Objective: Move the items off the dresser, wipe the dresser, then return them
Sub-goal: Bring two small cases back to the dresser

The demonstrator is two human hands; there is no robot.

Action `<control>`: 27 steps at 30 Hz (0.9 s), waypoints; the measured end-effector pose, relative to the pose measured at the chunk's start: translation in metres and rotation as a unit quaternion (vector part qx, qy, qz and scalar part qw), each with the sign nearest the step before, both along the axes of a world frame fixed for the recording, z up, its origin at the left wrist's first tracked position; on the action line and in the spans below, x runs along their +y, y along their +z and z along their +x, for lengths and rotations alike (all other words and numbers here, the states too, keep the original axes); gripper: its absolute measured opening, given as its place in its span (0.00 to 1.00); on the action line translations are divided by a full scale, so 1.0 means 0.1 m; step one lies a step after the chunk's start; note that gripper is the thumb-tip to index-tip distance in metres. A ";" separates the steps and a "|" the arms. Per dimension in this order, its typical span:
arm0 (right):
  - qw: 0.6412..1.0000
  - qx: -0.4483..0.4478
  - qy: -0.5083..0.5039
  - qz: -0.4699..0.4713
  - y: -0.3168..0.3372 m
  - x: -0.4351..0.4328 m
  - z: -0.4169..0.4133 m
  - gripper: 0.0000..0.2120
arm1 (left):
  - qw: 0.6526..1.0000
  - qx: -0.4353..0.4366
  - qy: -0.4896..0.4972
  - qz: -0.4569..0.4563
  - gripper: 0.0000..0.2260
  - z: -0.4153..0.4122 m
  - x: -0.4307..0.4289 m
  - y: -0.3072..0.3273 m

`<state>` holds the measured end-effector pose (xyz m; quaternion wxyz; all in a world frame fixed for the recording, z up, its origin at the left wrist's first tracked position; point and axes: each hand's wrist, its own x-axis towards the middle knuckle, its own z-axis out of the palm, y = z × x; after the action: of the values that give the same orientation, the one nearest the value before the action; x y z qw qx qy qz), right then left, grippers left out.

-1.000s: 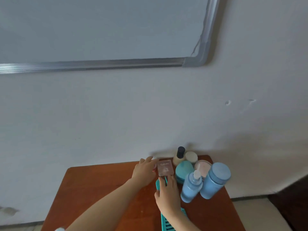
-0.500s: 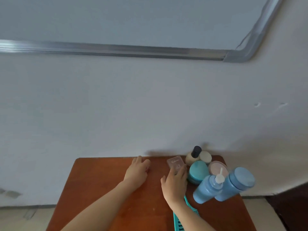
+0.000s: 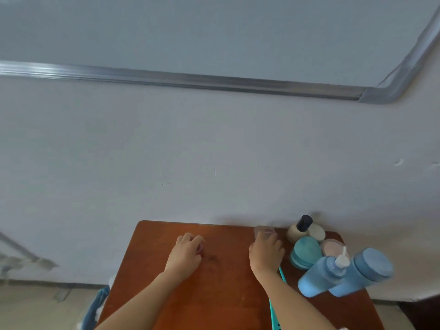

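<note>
Dresser top smooth wood; R hand pinches clear square plastic case, L hand curled, grip unclear.

One desk was in view, with two hands over it: one left hand and one right hand. There were two blue bottles, one pump bottle and one wide-capped bottle. Round containers numbered three: one teal jar, one pink compact and one cream pot. There was a single cream bottle with a dark cap, one clear box, one teal comb, one whiteboard and one blue cloth.
</note>
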<state>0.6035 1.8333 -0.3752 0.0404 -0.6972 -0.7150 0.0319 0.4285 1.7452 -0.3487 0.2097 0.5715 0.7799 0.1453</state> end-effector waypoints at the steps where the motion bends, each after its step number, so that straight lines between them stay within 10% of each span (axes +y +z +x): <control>1: 1.000 -0.002 0.008 -0.006 0.01 -0.04 -0.01 0.18 | 1.000 0.001 0.000 0.004 0.14 -0.01 -0.03 0.02; 14: 0.974 0.048 0.172 0.136 0.54 -0.67 0.16 0.31 | 0.989 -0.067 -0.012 0.130 0.11 0.15 -0.37 0.24; 27: 0.983 -0.014 0.061 0.175 0.62 -2.16 1.63 0.39 | 0.952 -0.120 -0.252 0.124 0.13 1.45 -0.85 0.33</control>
<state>0.7664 1.6171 -0.3129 0.1493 -0.6353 -0.7510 -0.1011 0.5733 1.6605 -0.3156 0.2593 0.7494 0.5551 0.2510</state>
